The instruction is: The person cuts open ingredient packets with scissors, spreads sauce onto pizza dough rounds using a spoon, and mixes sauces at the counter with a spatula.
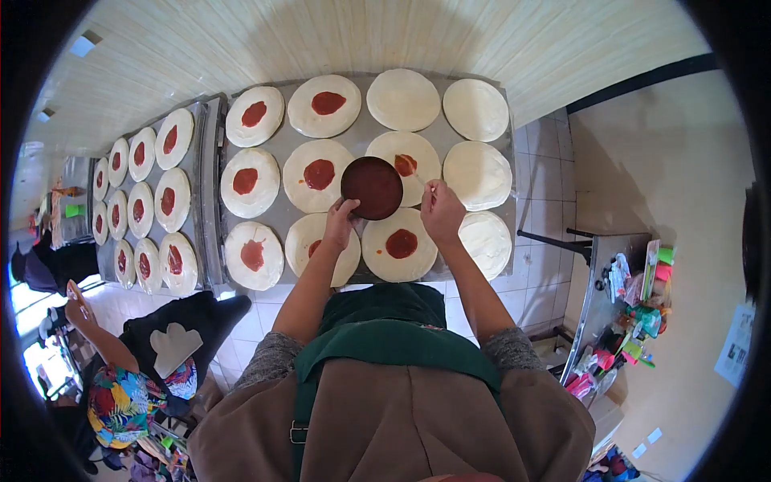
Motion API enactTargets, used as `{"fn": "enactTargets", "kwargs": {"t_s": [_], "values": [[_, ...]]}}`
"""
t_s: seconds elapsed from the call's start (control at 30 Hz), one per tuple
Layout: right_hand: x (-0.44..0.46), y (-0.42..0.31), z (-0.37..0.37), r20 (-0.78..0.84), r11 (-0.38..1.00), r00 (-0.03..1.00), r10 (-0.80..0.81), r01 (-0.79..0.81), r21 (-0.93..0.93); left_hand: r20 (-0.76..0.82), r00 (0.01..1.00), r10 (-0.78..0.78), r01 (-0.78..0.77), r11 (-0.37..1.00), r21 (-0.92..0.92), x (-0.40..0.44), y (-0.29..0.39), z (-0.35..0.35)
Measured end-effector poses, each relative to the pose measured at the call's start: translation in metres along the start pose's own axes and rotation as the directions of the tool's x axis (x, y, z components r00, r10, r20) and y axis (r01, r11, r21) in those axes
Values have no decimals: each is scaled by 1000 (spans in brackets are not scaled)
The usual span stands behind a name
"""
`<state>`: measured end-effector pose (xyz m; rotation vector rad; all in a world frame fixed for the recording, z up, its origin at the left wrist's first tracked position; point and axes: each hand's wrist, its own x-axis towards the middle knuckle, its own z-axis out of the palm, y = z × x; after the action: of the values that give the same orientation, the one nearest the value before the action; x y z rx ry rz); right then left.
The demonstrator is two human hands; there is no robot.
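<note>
My left hand (341,223) grips the rim of a round bowl (372,188) of dark red sauce, held over the dough rounds. In my right hand (441,210) is a spoon (416,174), its tip at a patch of red sauce (405,165) on the dough round (385,149) just right of the bowl. Below the bowl, another dough round (377,261) carries a round pool of sauce. The right-hand column of dough rounds (477,175) and the top round (403,100) beside it are plain.
A second table (202,161) at the left bears several sauced rounds. Another person (120,386) in a colourful shirt stands at the lower left. At the right, a metal table (614,273) holds bright packages (642,317). A pale panelled wall (385,36) runs behind.
</note>
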<state>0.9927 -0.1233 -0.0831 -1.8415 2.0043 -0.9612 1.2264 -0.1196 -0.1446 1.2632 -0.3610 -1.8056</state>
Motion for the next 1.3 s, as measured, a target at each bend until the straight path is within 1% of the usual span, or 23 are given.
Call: {"fn": "enactTargets", "kwargs": {"t_s": [0.07, 0.13, 0.23, 0.27, 0.33, 0.37, 0.43, 0.53, 0.63, 0.67, 0.7, 0.73, 0.8, 0.83, 0.93, 1.03, 1.07, 1.13, 1.17, 1.23, 1.3], "values": [[-5, 0, 1, 82, 988, 991, 105, -113, 101, 22, 1000, 7, -6, 1000, -28, -1, 2, 9], [-14, 9, 13, 162, 963, 969, 186, -212, 165, 40, 999, 31, -31, 999, 7, -2, 4, 22], [-24, 36, 41, 222, 841, 924, 313, -378, 388, 79, 996, 49, -50, 999, 9, -3, 10, 35], [-25, 45, 45, 312, 718, 873, 374, -486, 499, 94, 994, 49, -50, 999, 2, -3, 11, 37], [-23, 50, 41, 506, 395, 746, 433, -661, 638, 81, 996, 30, -24, 998, -65, 0, 12, 35], [-22, 53, 39, 543, 325, 707, 453, -698, 638, 76, 997, 18, -10, 995, -99, 1, 12, 34], [-13, 41, 19, 617, 180, 624, 480, -758, 627, 79, 997, 26, -18, 995, -100, 0, 13, 36], [-1, 33, 4, 564, 266, 673, 479, -723, 637, 36, 999, 22, -19, 997, -81, 3, 10, 31], [7, 47, 19, 381, 459, 807, 452, -576, 676, -20, 999, 29, -30, 999, -39, 4, 5, 21], [7, 50, 23, 251, 685, 878, 407, -475, 552, -36, 999, 34, -35, 999, -22, 5, 4, 18], [10, 42, 21, 136, 858, 937, 323, -350, 375, -50, 998, 33, -34, 999, -19, 6, 2, 13], [12, 36, 18, 44, 964, 977, 207, -211, 160, -64, 997, 31, -32, 999, -15, 6, 1, 8], [19, 30, 11, -3, 998, 998, -59, 59, -29, -82, 996, 28, -29, 1000, -8, 4, -3, 5], [24, 26, 9, -10, 973, 980, -198, 195, -125, -85, 996, 34, -35, 999, -6, 3, -1, 5], [19, 6, -2, 102, 999, 994, -30, 28, 21, -71, 996, 48, -49, 999, -7, -2, 7, 13], [10, 7, 9, 180, 994, 983, 42, -60, 94, -15, 998, 57, -57, 998, 1, -3, 9, 19], [7, 10, 16, 173, 983, 983, 69, -97, 158, 9, 998, 63, -63, 998, 6, -1, 10, 21], [-3, 18, 30, 167, 944, 978, 125, -169, 283, 34, 997, 67, -65, 997, -52, 1, 14, 30], [-5, 25, 35, 250, 871, 940, 233, -316, 376, 46, 997, 66, -63, 995, -80, 1, 16, 33], [-4, 34, 36, 436, 639, 807, 398, -585, 499, 52, 997, 50, -44, 992, -117, 1, 17, 34], [-3, 40, 28, 564, 406, 714, 414, -700, 588, 50, 998, 41, -33, 990, -138, 3, 14, 33]]}}
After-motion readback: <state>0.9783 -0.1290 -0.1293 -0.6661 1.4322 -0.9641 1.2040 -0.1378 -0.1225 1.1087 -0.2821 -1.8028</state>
